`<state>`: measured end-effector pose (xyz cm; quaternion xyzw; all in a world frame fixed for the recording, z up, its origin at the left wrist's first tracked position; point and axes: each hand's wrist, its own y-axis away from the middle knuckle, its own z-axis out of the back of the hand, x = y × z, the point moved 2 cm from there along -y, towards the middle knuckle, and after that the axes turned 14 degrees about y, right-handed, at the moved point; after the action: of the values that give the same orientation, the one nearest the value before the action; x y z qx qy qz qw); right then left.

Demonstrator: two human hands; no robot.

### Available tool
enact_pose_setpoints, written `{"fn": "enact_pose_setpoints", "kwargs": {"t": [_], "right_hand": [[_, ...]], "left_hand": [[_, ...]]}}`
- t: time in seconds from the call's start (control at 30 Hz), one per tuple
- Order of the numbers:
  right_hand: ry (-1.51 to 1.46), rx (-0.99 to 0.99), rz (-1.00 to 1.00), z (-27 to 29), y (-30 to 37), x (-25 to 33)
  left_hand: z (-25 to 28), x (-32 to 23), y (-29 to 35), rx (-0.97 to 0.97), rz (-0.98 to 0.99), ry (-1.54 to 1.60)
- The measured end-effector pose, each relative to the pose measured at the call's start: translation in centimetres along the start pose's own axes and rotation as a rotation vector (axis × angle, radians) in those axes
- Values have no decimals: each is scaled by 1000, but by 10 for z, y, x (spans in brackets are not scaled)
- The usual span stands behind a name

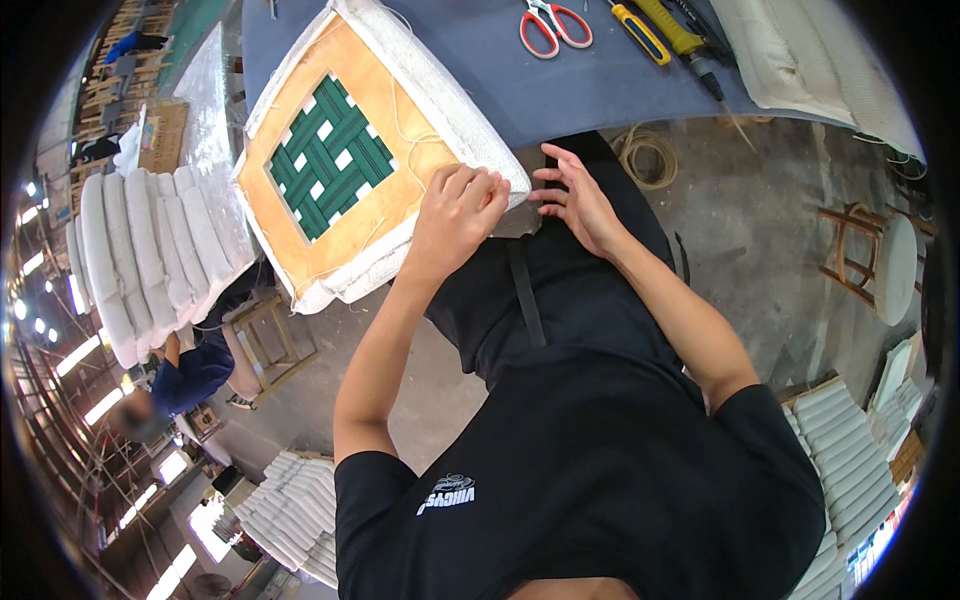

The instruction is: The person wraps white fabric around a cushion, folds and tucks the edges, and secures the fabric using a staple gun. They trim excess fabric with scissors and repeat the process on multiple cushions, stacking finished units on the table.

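Note:
A chair seat pad (412, 165) lies underside up at the table's edge, its bare wooden frame around a window of woven green webbing (331, 158). White fabric (440, 85) wraps its sides, and loose threads hang over the wood. At the near right corner of the pad, my left hand (458, 215) is closed, its curled fingers pinching the white fabric. Just right of that corner is my right hand (582, 200), fingers apart and holding nothing that I can see.
On the blue-grey table (440, 35) lie red-handled scissors (553, 28), a yellow screwdriver (641, 33) and a yellow-green tool with a black tip (680, 32). White fabric (815, 60) covers the far right. Stacked white pads (160, 255) stand left, near another person (190, 375). Coiled cord (647, 157) lies below the table.

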<state>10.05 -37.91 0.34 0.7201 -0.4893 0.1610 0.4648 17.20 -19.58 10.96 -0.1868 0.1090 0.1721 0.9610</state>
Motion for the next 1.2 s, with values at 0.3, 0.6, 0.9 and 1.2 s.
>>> {"fn": "enact_pose_setpoints", "kwargs": {"t": [0.3,0.6,0.9,1.2], "right_hand": [[57,172,31,-46,-25,-16],[297,213,271,-39,-31,-17],[561,278,330,-39,-21,-2],[1140,435,483,-16,-6,-2]], "left_hand": [[-13,-21,17,120,205,25],[-30,-2,29,-17,104,116],[-31,-4,31,-62,121,86],[-38,-4,40,-52,107,104]]}}
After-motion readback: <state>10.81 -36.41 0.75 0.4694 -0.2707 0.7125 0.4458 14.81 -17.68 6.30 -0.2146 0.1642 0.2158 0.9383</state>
